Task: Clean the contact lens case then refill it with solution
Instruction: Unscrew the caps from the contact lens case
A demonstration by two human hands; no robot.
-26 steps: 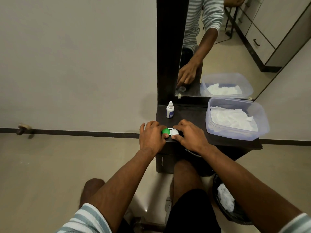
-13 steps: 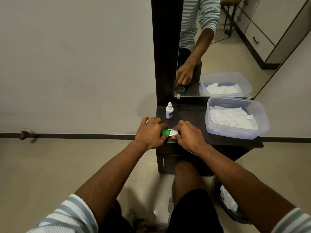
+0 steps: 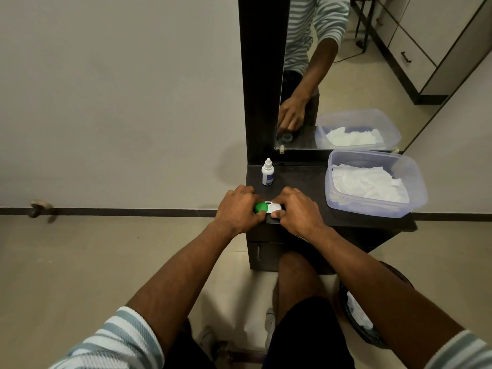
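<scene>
**Head view: 2 hands work the lens case at the near edge of the shelf**

Head view shows the contact lens case (image 3: 269, 207) lying flat at the near left corner of the dark shelf (image 3: 300, 179), with a hand on each side of it. The left hand (image 3: 238, 209) curls its fingers and thumb round the green cap (image 3: 261, 207), a grip that suits twisting the cap on or off; which way cannot be told. The right hand (image 3: 296, 210) pinches the white body of the case between thumb and fingertips, probably to hold it steady against the twist. Keeping the case pressed to the shelf likely gives both hands a firm base.

The solution bottle (image 3: 267, 173) stands upright just beyond the hands, within easy reach for the refill, its tip capped. Its label has a blue block, but no writing can be read. To the right, a clear plastic tub (image 3: 415, 187) holds white tissues (image 3: 367, 182), handy for wiping the case. A mirror (image 3: 346, 75) rises at the far side of the shelf.
</scene>
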